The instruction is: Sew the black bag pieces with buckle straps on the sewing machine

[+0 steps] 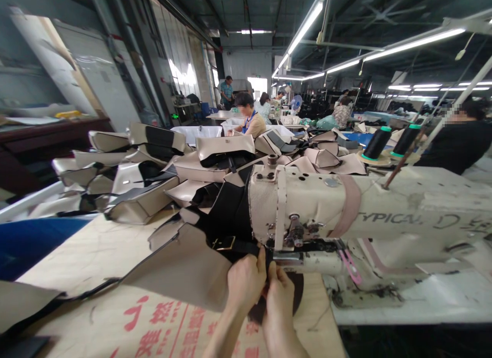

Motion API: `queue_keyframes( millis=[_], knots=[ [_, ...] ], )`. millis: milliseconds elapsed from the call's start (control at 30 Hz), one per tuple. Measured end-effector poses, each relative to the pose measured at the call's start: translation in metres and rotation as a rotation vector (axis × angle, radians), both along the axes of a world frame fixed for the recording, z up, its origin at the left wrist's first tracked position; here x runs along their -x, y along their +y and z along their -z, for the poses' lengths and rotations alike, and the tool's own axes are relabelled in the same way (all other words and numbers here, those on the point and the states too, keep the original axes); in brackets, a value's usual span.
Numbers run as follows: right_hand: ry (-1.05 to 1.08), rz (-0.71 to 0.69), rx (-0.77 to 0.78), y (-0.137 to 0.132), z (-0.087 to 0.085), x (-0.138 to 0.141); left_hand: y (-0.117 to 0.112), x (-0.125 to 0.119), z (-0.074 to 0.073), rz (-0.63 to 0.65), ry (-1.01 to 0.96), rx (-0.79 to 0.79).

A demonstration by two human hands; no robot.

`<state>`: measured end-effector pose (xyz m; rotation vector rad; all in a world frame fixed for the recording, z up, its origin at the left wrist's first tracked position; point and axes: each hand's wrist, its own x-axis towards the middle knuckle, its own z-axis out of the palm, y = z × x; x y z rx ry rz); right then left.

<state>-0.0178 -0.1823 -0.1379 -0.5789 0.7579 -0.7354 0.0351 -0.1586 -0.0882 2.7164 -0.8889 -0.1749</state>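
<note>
left hand (245, 283) and right hand (280, 301) both pinching black strap (242, 246) with gold buckle (223, 243), just beside sewing machine (326, 209), big beige bag piece (180, 268) over wood table (80, 255)

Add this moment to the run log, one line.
left hand: black strap | right hand: same strap | nearby: sewing machine, beige panel

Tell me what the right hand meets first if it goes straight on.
Probably the narrow black strap just past the right hand, with the cream-painted sewing machine behind it; depth is hard to judge.
</note>
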Motion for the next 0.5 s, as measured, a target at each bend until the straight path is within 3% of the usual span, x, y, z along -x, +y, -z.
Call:
queue_keyframes(
  millis=[500],
  knots=[
    [0.05, 0.002, 0.053, -0.0039, 0.0018, 0.0002, -0.0003, 0.0023, -0.0046, -0.008, 0.018, 0.025]
  ],
)
